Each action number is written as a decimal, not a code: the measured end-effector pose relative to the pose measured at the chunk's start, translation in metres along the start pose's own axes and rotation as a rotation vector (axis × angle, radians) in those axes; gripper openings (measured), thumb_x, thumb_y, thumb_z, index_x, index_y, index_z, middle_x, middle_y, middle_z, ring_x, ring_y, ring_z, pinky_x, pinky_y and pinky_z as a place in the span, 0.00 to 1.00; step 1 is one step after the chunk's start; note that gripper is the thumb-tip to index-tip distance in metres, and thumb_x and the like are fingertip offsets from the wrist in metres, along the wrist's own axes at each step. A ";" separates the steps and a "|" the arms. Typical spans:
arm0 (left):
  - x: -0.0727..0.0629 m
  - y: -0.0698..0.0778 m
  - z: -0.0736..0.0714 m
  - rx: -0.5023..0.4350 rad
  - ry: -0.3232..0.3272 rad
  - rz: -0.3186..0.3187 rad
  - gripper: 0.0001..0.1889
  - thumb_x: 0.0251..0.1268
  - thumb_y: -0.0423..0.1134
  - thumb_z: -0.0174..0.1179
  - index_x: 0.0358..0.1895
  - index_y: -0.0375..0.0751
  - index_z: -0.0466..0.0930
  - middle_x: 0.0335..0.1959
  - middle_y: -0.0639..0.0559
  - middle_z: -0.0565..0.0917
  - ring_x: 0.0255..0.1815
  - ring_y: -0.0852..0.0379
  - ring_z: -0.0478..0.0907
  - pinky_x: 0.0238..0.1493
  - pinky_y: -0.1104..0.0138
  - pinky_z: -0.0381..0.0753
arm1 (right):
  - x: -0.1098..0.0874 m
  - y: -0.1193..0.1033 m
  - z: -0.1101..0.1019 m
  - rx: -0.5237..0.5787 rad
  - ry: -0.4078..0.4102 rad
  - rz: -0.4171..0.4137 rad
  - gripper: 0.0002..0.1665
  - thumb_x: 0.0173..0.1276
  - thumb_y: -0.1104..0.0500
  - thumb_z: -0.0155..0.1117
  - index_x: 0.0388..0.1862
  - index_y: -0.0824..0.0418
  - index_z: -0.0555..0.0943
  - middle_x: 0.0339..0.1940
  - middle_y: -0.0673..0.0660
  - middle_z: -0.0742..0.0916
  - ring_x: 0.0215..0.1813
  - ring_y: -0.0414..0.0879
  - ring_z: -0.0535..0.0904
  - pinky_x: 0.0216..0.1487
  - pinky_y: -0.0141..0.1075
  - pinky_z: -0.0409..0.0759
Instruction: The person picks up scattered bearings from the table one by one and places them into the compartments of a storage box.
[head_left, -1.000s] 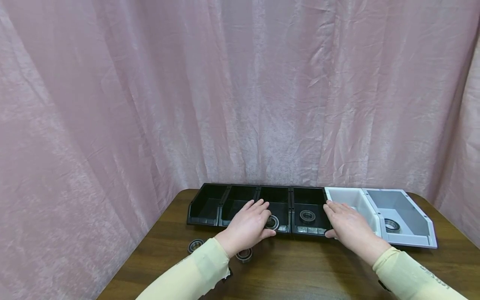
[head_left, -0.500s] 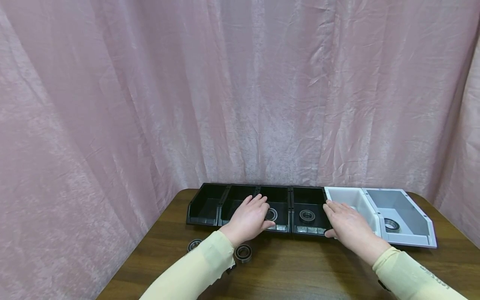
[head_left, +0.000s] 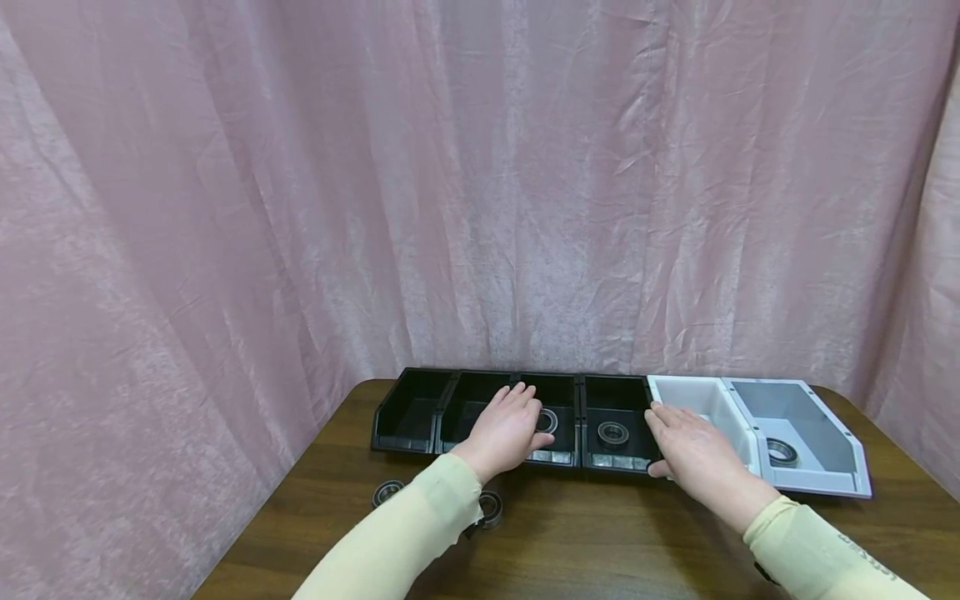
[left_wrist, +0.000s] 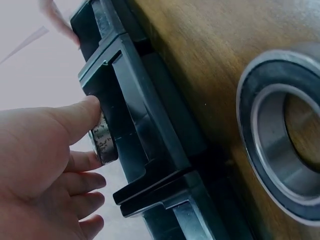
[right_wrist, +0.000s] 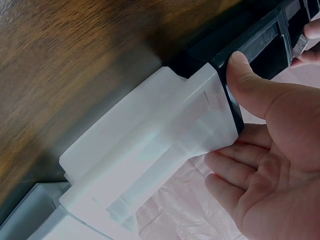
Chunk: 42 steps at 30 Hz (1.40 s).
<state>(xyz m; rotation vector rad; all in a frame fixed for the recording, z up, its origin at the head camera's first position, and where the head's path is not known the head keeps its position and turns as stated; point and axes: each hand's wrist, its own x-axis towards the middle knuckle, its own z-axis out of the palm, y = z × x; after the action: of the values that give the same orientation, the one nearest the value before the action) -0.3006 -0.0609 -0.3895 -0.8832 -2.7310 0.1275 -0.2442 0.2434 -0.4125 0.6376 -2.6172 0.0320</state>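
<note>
My left hand pinches a ball bearing between thumb and forefinger, the other fingers loosely bent. The bearing is at the mouth of the third black bin from the left; in the head view the hand partly covers it. My right hand rests over the wall between the last black bin and the white bin. Its thumb touches the black rim in the right wrist view, and its relaxed fingers lie along the wall, with no bearing in them. Another bearing lies in the last black bin.
Two bearings are on the wooden table: one left of the left forearm, one beside its wrist. At the row's right end, a grey bin holds a bearing. A pink curtain hangs behind the table.
My left hand has moved slightly forward and right, and the pinched bearing has shifted farther into view over the third black bin. The right hand has stayed in place.
</note>
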 end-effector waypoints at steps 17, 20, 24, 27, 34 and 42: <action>0.019 0.007 0.013 -0.048 -0.073 -0.064 0.32 0.83 0.60 0.63 0.74 0.38 0.81 0.81 0.43 0.76 0.85 0.45 0.66 0.86 0.51 0.62 | -0.001 0.000 0.003 -0.003 0.006 -0.005 0.48 0.51 0.52 0.92 0.62 0.79 0.83 0.65 0.76 0.86 0.68 0.69 0.83 0.71 0.62 0.79; 0.022 0.008 0.015 -0.049 -0.081 -0.071 0.32 0.83 0.60 0.62 0.74 0.38 0.80 0.81 0.43 0.75 0.85 0.45 0.66 0.86 0.51 0.62 | -0.001 0.000 0.002 -0.004 -0.003 -0.001 0.48 0.51 0.52 0.92 0.63 0.79 0.82 0.65 0.76 0.85 0.68 0.69 0.83 0.71 0.62 0.79; 0.026 0.009 0.017 -0.046 -0.078 -0.084 0.31 0.83 0.59 0.63 0.74 0.38 0.81 0.80 0.43 0.76 0.85 0.45 0.67 0.85 0.50 0.63 | 0.001 -0.001 0.000 -0.004 -0.008 0.002 0.48 0.52 0.52 0.92 0.63 0.79 0.82 0.65 0.76 0.85 0.69 0.69 0.83 0.71 0.62 0.79; 0.029 0.009 0.019 -0.039 -0.066 -0.094 0.31 0.82 0.59 0.64 0.73 0.38 0.82 0.79 0.43 0.77 0.84 0.45 0.68 0.85 0.49 0.64 | 0.002 -0.001 -0.001 -0.003 -0.013 0.005 0.48 0.52 0.52 0.92 0.63 0.79 0.82 0.65 0.76 0.85 0.69 0.70 0.83 0.71 0.62 0.79; 0.034 0.010 0.021 -0.042 -0.073 -0.118 0.31 0.82 0.59 0.64 0.73 0.38 0.82 0.79 0.43 0.77 0.84 0.44 0.69 0.85 0.48 0.63 | 0.003 -0.001 -0.002 -0.003 -0.021 0.015 0.47 0.53 0.52 0.92 0.63 0.79 0.82 0.66 0.76 0.85 0.69 0.70 0.82 0.72 0.62 0.79; 0.037 0.009 0.028 -0.023 -0.086 -0.132 0.31 0.81 0.59 0.65 0.73 0.39 0.82 0.79 0.44 0.78 0.83 0.45 0.69 0.86 0.49 0.61 | 0.001 -0.001 -0.001 -0.003 -0.007 0.005 0.48 0.51 0.52 0.92 0.63 0.80 0.82 0.65 0.76 0.85 0.68 0.70 0.83 0.71 0.62 0.79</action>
<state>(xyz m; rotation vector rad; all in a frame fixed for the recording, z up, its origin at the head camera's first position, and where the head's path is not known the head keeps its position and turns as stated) -0.3319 -0.0315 -0.4093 -0.7166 -2.8662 0.1105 -0.2443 0.2419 -0.4115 0.6305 -2.6253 0.0269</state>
